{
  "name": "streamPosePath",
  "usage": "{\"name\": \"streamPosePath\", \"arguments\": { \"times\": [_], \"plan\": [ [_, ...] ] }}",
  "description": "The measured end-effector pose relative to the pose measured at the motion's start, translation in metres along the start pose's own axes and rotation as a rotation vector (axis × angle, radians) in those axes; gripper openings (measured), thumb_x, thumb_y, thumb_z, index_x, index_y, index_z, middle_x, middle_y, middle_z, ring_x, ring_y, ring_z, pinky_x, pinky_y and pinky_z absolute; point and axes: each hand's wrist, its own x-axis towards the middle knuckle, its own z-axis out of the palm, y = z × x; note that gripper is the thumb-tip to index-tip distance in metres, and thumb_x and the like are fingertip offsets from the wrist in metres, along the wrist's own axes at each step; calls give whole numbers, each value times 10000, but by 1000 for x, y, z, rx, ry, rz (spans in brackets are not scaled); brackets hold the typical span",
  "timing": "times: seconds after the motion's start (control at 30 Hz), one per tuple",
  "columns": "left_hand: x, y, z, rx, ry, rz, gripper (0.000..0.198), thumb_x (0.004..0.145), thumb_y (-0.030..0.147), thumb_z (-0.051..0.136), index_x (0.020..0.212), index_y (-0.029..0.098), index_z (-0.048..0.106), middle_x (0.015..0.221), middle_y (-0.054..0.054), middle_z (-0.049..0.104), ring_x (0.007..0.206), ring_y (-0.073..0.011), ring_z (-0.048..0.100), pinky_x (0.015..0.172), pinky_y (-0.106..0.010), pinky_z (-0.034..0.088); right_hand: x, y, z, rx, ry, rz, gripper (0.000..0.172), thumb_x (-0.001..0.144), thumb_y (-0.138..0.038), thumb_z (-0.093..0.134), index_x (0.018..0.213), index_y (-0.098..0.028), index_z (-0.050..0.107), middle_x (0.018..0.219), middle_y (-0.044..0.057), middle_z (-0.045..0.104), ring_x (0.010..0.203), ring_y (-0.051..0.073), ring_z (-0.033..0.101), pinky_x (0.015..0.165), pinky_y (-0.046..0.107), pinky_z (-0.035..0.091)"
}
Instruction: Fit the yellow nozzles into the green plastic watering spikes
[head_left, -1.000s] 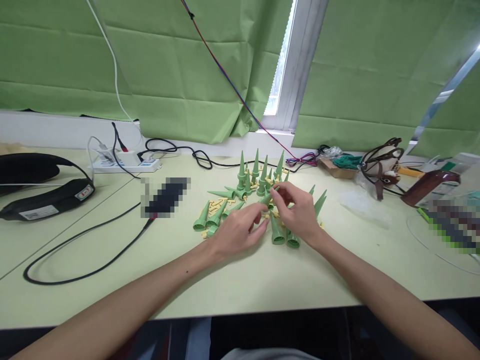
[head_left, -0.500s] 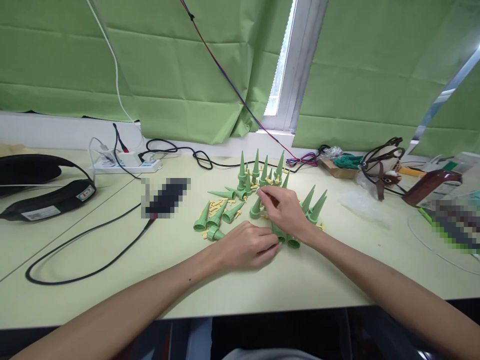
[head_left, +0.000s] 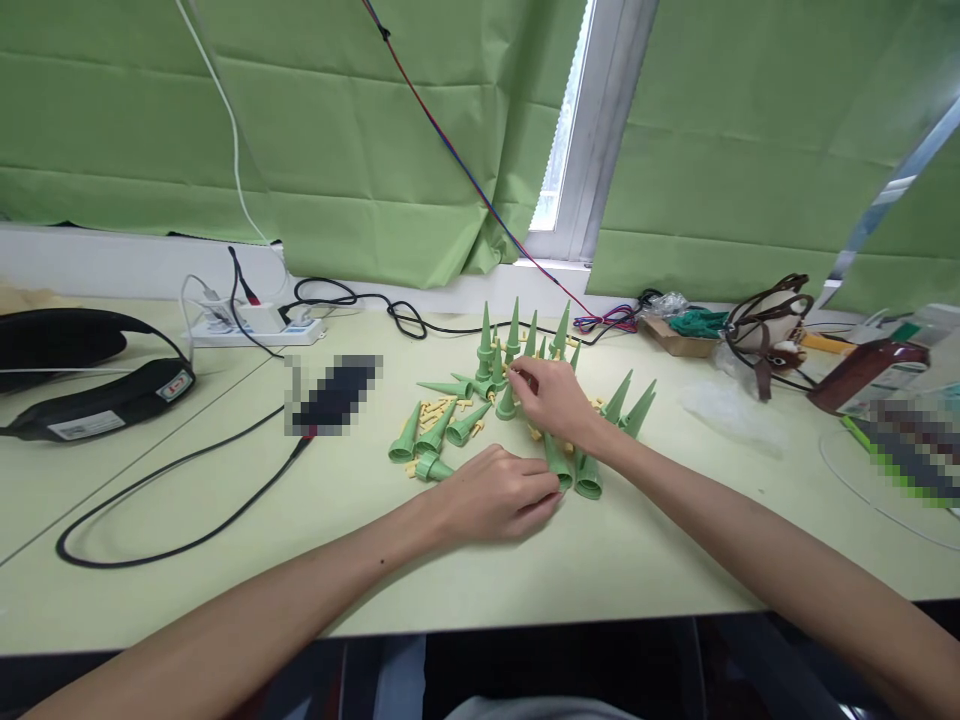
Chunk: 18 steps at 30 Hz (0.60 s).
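My right hand [head_left: 553, 398] is closed in a pinch around the tip of an upright green watering spike [head_left: 506, 405]. My left hand [head_left: 510, 492] rests on the table with its fingers curled. Its fingertips are beside the open wide end of a lying green spike [head_left: 560, 472], and what they hold, if anything, is hidden. Another lying spike [head_left: 589, 480] has its open end facing me. On the left lie several more spikes [head_left: 433, 430] among small yellow pieces [head_left: 437, 410]. Behind the right hand, several spikes [head_left: 485, 335] stand upright.
A phone-like device, blurred out, is on the left with a black cable [head_left: 180, 540]. Further left is a black padded device [head_left: 105, 400]. A power strip [head_left: 300, 330] sits by the wall. To the right are a cardboard box [head_left: 682, 340], clear plastic [head_left: 735, 415] and a brown bottle [head_left: 870, 375].
My right hand has moved slightly left and away from me, and the upright spike under its fingers has shifted the same way. My left hand has stayed nearly still.
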Motion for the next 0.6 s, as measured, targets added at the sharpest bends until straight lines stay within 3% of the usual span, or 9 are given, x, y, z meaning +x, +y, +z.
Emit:
{"name": "streamPosePath", "arguments": {
  "times": [0.17, 0.33, 0.5, 0.6],
  "plan": [
    [0, 1, 0, -4, 7, 3, 311, 948, 226, 440, 669, 165, 562, 567, 1, 512, 467, -98, 435, 452, -280, 263, 6, 3, 2, 9, -36, 33, 209, 964, -235, 478, 922, -155, 667, 729, 40, 688, 616, 160, 584, 640, 269, 398],
    [0, 1, 1, -4, 9, 2, 306, 952, 230, 434, 683, 170, 568, 576, 1, 523, 470, -98, 444, 452, -280, 274, 1, 1, -5, 30, -67, 82, 229, 952, -243, 513, 1136, -151, 614, 805, 45, 724, 579, 158, 595, 643, 286, 424],
    [-1, -4, -2, 26, 135, 55, 320, 964, 244, 444, 675, 173, 562, 538, 23, 497, 447, -85, 413, 438, -273, 256, -12, 4, -15, 10, -57, 31, 217, 913, -230, 572, 1121, -172, 602, 848, 44, 721, 622, 159, 615, 648, 278, 433],
    [-1, -15, -9, 97, 250, -50, 317, 954, 237, 466, 656, 172, 551, 547, 16, 529, 459, -87, 435, 452, -273, 251, -21, 10, -18, -18, -111, -22, 163, 912, -222, 570, 1058, -169, 621, 886, 52, 716, 639, 152, 609, 649, 274, 427]
  ]
}}
